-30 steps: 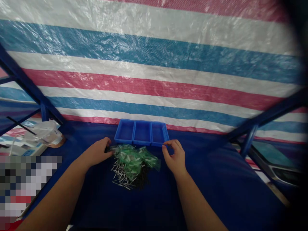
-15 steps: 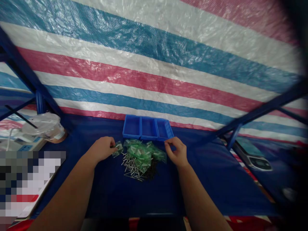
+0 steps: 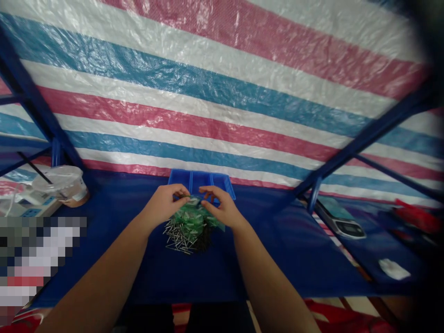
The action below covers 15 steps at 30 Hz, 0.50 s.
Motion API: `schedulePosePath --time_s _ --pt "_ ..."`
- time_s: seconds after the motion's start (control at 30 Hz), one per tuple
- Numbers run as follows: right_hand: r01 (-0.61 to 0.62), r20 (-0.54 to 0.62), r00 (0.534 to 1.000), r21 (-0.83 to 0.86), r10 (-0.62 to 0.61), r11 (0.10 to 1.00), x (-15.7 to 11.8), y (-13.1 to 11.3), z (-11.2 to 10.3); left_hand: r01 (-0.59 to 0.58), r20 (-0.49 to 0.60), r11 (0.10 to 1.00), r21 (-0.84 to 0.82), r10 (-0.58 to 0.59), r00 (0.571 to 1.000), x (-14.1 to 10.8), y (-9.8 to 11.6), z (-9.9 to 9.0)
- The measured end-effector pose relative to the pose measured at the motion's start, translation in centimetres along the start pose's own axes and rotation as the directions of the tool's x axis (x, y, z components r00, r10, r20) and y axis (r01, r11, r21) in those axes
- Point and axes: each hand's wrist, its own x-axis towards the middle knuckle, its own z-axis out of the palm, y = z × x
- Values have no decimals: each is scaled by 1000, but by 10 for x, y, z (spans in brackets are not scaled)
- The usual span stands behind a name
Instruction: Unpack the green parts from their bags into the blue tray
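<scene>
My left hand (image 3: 168,200) pinches a small clear-green plastic bag (image 3: 194,200) between thumb and fingers, above a heap of similar green bags (image 3: 192,222). Close on the other side is my right hand (image 3: 224,207), thumb and fingers apart, with nothing visible in its grasp. Silvery nail-like pins (image 3: 178,238) lie loose along the heap's near left. Smaller dark pieces (image 3: 204,240), too fine to identify, sit at its near right. Behind both hands stands a blue three-compartment tray (image 3: 181,175), partly covered by my fingers.
A lidded plastic cup (image 3: 71,185) with a dark straw stands at left beside a power strip (image 3: 45,208). To the right are a digital scale (image 3: 347,227) and a crumpled white piece (image 3: 394,269). Blue frame bars (image 3: 347,155) flank the blue table (image 3: 284,249).
My left hand has carried the small bag rightward over the heap. My right hand has come left to meet it, its fingers spreading apart. The view has shifted slightly right.
</scene>
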Motion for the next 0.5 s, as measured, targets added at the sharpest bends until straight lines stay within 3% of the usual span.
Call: schedulePosePath --time_s 0.1,0.2,0.27,0.37,0.43,0.5 --pt "-4 -42 999 59 6 998 -5 -1 12 -7 25 996 -89 10 1000 0 -3 26" --pt "-52 -83 995 49 56 997 -15 10 13 6 24 996 -86 -4 1000 -4 -14 32" --pt "-106 -200 974 16 107 994 -21 24 8 3 -27 1000 -22 -4 1000 -7 -24 26" --pt "-225 -473 860 -15 191 974 -26 51 -3 -12 -71 990 138 22 997 -8 -40 10" --pt "-311 -537 809 -46 239 949 -27 66 -10 0 -48 970 243 12 999 -8 -50 -1" --pt "-376 -529 806 -110 266 920 -28 74 -14 -4 20 946 323 -2 1000 -8 -58 -9"
